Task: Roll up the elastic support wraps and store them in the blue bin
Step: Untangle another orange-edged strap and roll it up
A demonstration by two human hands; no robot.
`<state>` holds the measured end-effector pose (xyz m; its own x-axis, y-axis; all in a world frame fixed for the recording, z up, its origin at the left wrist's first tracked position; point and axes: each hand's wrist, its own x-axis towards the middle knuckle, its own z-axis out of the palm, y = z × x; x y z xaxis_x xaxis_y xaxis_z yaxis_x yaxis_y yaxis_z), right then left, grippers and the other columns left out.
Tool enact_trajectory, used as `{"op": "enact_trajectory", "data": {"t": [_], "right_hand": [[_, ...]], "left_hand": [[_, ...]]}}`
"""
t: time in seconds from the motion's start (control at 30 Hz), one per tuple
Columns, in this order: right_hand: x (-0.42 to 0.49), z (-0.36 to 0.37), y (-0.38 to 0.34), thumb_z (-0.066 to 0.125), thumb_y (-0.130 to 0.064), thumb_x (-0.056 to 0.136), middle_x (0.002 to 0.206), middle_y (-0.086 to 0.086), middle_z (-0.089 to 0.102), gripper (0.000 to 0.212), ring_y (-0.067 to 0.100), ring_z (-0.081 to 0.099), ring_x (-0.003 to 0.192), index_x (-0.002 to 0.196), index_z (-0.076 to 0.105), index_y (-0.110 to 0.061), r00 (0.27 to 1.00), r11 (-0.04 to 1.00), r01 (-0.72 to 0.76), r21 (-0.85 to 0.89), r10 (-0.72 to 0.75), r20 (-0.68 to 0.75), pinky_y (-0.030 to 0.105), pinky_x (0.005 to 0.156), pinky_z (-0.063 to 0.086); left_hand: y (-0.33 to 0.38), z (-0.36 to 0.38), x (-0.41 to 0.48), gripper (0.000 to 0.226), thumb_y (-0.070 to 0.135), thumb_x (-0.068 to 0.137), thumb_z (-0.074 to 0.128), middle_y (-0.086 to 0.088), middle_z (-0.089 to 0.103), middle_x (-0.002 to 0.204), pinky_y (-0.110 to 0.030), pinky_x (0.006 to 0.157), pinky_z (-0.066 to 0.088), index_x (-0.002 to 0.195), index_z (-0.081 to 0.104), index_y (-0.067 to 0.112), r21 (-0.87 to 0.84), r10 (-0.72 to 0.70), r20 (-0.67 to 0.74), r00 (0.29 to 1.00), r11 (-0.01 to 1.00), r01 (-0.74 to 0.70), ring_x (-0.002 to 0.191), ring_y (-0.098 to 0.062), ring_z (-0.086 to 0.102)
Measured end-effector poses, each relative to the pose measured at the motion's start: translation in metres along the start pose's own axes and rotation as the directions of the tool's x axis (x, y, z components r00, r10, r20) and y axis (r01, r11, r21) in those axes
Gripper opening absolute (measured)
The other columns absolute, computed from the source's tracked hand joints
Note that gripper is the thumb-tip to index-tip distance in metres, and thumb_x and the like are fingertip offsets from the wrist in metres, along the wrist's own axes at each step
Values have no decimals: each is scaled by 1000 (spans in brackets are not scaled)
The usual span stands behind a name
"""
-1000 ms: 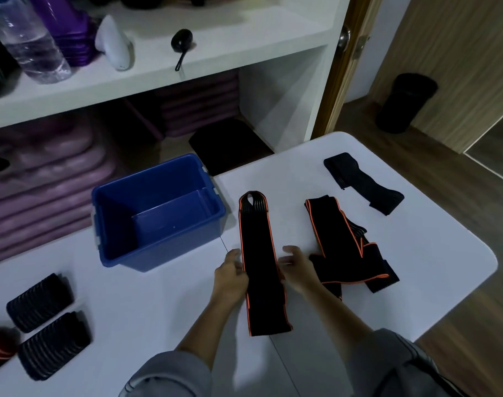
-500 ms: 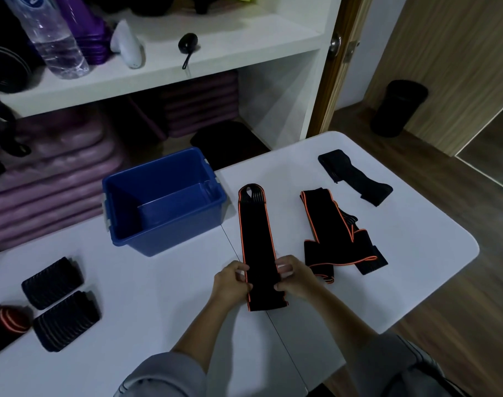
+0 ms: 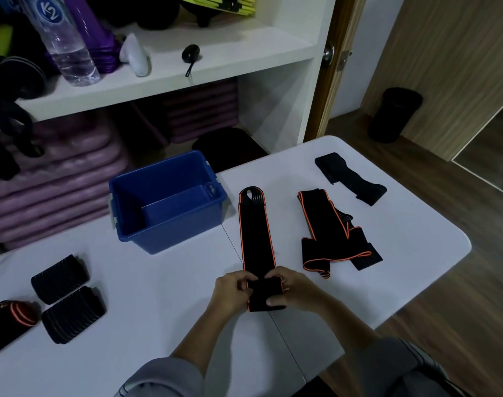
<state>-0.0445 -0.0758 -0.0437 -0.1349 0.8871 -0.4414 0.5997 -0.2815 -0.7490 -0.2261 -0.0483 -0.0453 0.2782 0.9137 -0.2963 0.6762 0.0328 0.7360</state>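
Now in the hands: a long black wrap [image 3: 254, 233] with orange edges. It lies flat in the middle of the white table [image 3: 158, 296] and runs away from the person. Its far end has a loop.
Near end of the wrap: it is folded over on itself into a small thick bit, like the start of a roll. This bit sits between the two hands.
Left hand [image 3: 230, 293]: it grips the left side of the folded end, with its fingers curled onto it.
Right hand [image 3: 294, 290]: it grips the right side of the folded end, with fingers on top and the thumb at the near edge.
Blue bin [image 3: 170, 233]: it stands on the table, near the far end of the wrap, on its left. They are not touching. The top is open and its blue floor shows.
Second wrap [image 3: 324, 236]: black with orange edges too. It lies in a loose, messy bend to the right of the first one.
Plain black wrap [image 3: 349, 179]: it lies by itself near the far right corner of the table.
Rolled things: two black ribbed rolls [image 3: 60, 277] sit close together at the left side of the table. A black roll with orange stripes [image 3: 10, 316] sits just left of them.
Sleeves: gray, at the bottom of the view.
Behind the table: a white shelf [image 3: 216, 50] holds a water bottle [image 3: 64, 44]. Purple mats [image 3: 58, 179] are stacked under it.
Floor: brown wood, with a round black can [image 3: 393, 114] by the wall.
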Motion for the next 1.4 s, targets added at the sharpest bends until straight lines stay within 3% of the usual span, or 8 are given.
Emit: {"op": "enact_trajectory", "data": {"t": [0.13, 0.3, 0.5, 0.73, 0.93, 1.1, 1.2, 1.4], "right_hand": [[-6, 2, 9, 87, -19, 57, 123, -2, 45, 86, 9, 44, 108, 131, 45, -23, 990, 982, 140, -124, -138, 25, 16, 89, 41], [-4, 8, 18, 81, -18, 66, 123, 2, 47, 68, 10, 46, 109, 126, 50, -16, 973, 962, 214, -167, -224, -46, 5, 80, 41], [1, 10, 19, 73, -22, 79, 123, 4, 57, 47, 18, 54, 113, 123, 58, -18, 980, 977, 176, -121, -186, -76, 30, 93, 49], [10, 10, 9, 80, -13, 65, 105, -4, 61, 37, 12, 57, 100, 99, 69, -23, 967, 982, 181, -54, -188, -171, 24, 85, 46], [16, 8, 9, 77, -12, 69, 106, -2, 58, 31, 17, 56, 94, 97, 67, -23, 973, 988, 155, -7, -154, -171, 32, 83, 49], [20, 9, 13, 72, -20, 79, 117, -1, 53, 52, 13, 54, 92, 126, 51, -21, 985, 992, 128, -15, -129, -119, 27, 82, 49], [20, 7, 16, 81, -29, 68, 118, -6, 48, 70, 14, 53, 102, 129, 46, -22, 992, 994, 106, -40, -108, -59, 24, 85, 48], [24, 7, 19, 72, -22, 79, 115, 2, 58, 40, 16, 60, 92, 116, 57, -23, 989, 993, 107, -42, -111, -102, 28, 81, 54]], "left_hand": [[-2, 3, -4, 38, 0, 82, 60, -2, 60, 99, -4, 71, 39, 112, 67, 20, 103, 81, -21, 996, 992, -78, 87, -15, 58], [-5, 6, -9, 34, 1, 82, 56, -2, 63, 108, -15, 81, 44, 109, 69, 16, 166, 201, -20, 979, 967, -195, 93, -15, 60], [-11, 1, -15, 41, 43, 72, 69, 9, 63, 101, -23, 82, 50, 108, 67, 23, 116, 167, 66, 984, 978, -174, 88, -8, 60], [-9, 3, -8, 31, 24, 67, 79, 2, 51, 99, -6, 68, 39, 94, 63, 23, 49, 117, -30, 993, 992, -116, 79, -7, 54], [-6, 5, 3, 22, 14, 69, 79, -1, 48, 101, -2, 66, 38, 85, 64, 19, 5, 78, -38, 996, 997, -78, 80, -8, 50], [-7, 8, 9, 29, 12, 74, 75, 0, 47, 104, 0, 66, 35, 101, 64, 15, -13, 64, -39, 997, 998, -64, 88, -13, 50], [-12, 8, 9, 39, 17, 75, 74, 0, 48, 107, -6, 72, 35, 112, 62, 20, 0, 60, -24, 998, 998, -60, 93, -11, 50], [-12, 9, 12, 38, 14, 79, 71, -1, 47, 106, -1, 70, 34, 115, 64, 21, -24, 56, -38, 998, 998, -56, 89, -12, 50]]}}
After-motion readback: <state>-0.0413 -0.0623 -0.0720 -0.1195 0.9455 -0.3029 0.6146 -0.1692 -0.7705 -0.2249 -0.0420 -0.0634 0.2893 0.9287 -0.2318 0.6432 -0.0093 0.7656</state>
